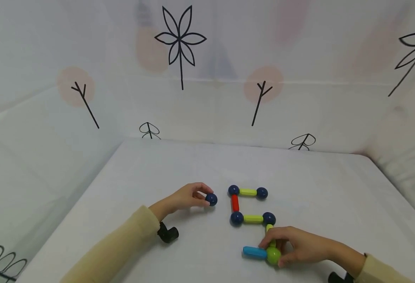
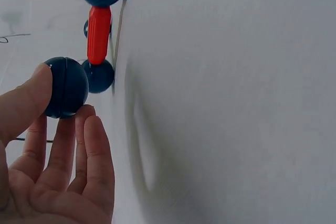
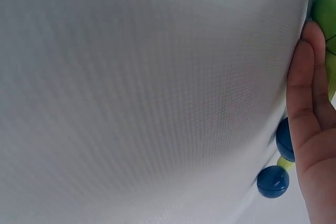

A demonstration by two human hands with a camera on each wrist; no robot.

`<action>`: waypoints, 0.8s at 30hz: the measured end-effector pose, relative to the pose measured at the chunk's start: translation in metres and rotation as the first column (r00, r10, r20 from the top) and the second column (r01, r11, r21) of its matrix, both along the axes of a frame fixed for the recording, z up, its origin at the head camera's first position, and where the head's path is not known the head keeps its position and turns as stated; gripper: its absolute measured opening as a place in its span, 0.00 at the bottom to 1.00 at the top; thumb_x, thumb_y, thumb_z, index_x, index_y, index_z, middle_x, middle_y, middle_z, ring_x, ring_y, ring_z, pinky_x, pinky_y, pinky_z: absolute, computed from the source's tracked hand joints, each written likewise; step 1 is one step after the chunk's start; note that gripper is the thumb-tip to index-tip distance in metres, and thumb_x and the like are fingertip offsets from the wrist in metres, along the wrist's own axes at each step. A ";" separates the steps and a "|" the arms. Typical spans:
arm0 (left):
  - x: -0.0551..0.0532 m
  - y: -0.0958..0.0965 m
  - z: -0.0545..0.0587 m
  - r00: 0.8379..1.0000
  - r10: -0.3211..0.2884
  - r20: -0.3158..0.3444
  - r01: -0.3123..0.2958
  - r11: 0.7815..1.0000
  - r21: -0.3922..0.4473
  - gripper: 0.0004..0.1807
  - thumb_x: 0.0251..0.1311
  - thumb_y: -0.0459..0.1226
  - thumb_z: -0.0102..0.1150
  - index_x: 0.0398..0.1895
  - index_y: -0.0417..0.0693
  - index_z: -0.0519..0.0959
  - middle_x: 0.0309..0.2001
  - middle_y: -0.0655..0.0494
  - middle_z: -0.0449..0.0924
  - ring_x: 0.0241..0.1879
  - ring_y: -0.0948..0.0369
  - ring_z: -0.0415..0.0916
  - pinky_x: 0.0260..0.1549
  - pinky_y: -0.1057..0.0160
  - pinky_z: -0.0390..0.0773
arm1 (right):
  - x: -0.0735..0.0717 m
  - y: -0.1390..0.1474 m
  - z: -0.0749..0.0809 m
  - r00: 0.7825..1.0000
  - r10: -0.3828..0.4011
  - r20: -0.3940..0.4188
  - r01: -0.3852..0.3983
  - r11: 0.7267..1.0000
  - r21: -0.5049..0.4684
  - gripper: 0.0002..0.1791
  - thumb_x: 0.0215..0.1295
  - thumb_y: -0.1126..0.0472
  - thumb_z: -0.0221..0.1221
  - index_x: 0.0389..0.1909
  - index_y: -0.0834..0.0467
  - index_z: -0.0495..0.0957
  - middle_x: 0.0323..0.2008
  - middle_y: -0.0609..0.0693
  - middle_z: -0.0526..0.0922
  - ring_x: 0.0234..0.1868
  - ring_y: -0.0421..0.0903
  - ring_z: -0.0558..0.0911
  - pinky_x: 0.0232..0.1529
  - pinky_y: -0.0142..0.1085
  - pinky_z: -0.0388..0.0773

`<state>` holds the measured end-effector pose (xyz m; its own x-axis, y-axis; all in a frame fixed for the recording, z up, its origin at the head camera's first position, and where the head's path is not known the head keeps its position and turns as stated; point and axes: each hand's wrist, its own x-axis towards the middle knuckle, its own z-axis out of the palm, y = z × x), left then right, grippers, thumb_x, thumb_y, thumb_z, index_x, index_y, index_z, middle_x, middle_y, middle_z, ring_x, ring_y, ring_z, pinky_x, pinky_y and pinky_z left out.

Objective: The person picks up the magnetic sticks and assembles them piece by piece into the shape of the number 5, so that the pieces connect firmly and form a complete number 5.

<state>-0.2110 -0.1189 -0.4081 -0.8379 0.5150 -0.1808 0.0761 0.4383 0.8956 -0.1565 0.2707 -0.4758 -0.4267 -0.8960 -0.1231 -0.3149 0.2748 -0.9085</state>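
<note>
Between thumb and fingertips, my left hand (image 1: 189, 196) pinches a dark blue ball (image 2: 67, 87), left of a chain of balls and rods. In the chain, a red rod (image 1: 235, 203) joins two dark blue balls at its left side. Yellow-green rods (image 1: 253, 219) run rightward from them to further dark blue balls. Another such rod leads down toward a green ball (image 1: 273, 255), which has a blue rod (image 1: 255, 252) on its left. My right hand (image 1: 300, 247) grips the green ball and rod end, its fingers partly covering that joint.
The chain lies on a white-covered table (image 1: 179, 161). White cloth walls (image 1: 214, 106) with plant drawings stand behind it and at both sides. Black wrist pieces (image 1: 168, 234) show at both wrists.
</note>
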 end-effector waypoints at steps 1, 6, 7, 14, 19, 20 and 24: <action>0.003 0.001 0.000 1.000 -0.021 0.004 0.021 1.000 0.002 0.18 0.61 0.35 0.68 0.54 0.47 0.79 0.54 0.54 0.78 0.47 0.58 0.77 0.46 0.60 0.77 | -0.001 0.001 -0.002 1.000 0.003 -0.009 -0.003 1.000 -0.001 0.26 0.65 0.61 0.66 0.63 0.47 0.73 0.56 0.47 0.79 0.45 0.43 0.79 0.47 0.36 0.80; 0.018 0.009 0.002 0.991 -0.125 0.042 0.123 0.992 0.029 0.18 0.61 0.33 0.67 0.54 0.46 0.79 0.51 0.56 0.78 0.45 0.60 0.78 0.46 0.63 0.78 | -0.002 0.001 -0.005 0.999 0.010 -0.035 -0.010 1.000 -0.012 0.26 0.65 0.61 0.66 0.63 0.46 0.73 0.55 0.47 0.78 0.45 0.43 0.79 0.46 0.37 0.80; 0.020 0.011 0.002 0.988 -0.145 0.051 0.144 0.989 0.037 0.17 0.61 0.32 0.67 0.54 0.46 0.79 0.51 0.56 0.78 0.46 0.61 0.79 0.46 0.63 0.78 | -0.002 0.001 -0.005 0.999 0.009 -0.039 -0.010 1.000 -0.012 0.26 0.65 0.61 0.66 0.63 0.46 0.74 0.55 0.46 0.78 0.45 0.43 0.79 0.46 0.36 0.80; 0.034 0.025 0.000 0.967 -0.232 0.108 0.224 0.971 0.078 0.17 0.60 0.28 0.66 0.52 0.46 0.79 0.48 0.59 0.79 0.46 0.63 0.80 0.47 0.66 0.78 | -0.001 -0.001 -0.002 0.999 0.006 -0.041 -0.007 1.000 -0.025 0.26 0.65 0.61 0.66 0.63 0.46 0.74 0.54 0.46 0.79 0.44 0.42 0.78 0.46 0.35 0.80; 0.040 0.032 -0.001 0.950 -0.280 0.142 0.271 0.959 0.076 0.16 0.59 0.26 0.66 0.50 0.45 0.80 0.47 0.60 0.79 0.45 0.64 0.81 0.47 0.67 0.79 | 0.009 -0.011 0.021 0.999 0.004 -0.051 -0.007 0.999 -0.052 0.24 0.66 0.62 0.65 0.62 0.47 0.75 0.53 0.45 0.79 0.43 0.40 0.78 0.46 0.34 0.80; 0.041 0.033 -0.001 0.945 -0.293 0.148 0.284 0.956 0.077 0.16 0.59 0.25 0.66 0.50 0.45 0.80 0.47 0.60 0.79 0.44 0.64 0.80 0.47 0.67 0.79 | 0.012 -0.014 0.029 0.998 0.010 -0.065 -0.014 0.998 -0.060 0.24 0.66 0.63 0.65 0.62 0.48 0.75 0.53 0.45 0.79 0.43 0.40 0.78 0.46 0.34 0.80; 0.046 0.038 -0.001 0.922 -0.348 0.170 0.340 0.937 0.077 0.17 0.59 0.24 0.65 0.50 0.43 0.80 0.47 0.60 0.79 0.43 0.66 0.79 0.47 0.69 0.78 | 0.020 -0.023 0.052 0.997 0.017 -0.075 -0.023 0.997 -0.069 0.22 0.68 0.63 0.63 0.61 0.50 0.75 0.51 0.46 0.78 0.43 0.40 0.78 0.46 0.34 0.80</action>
<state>-0.1647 -0.0807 -0.4095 -0.5639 0.7767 -0.2807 0.0518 0.3725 0.9266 -0.1365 0.2482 -0.4243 -0.4142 -0.9097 -0.0284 -0.3875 0.2045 -0.8989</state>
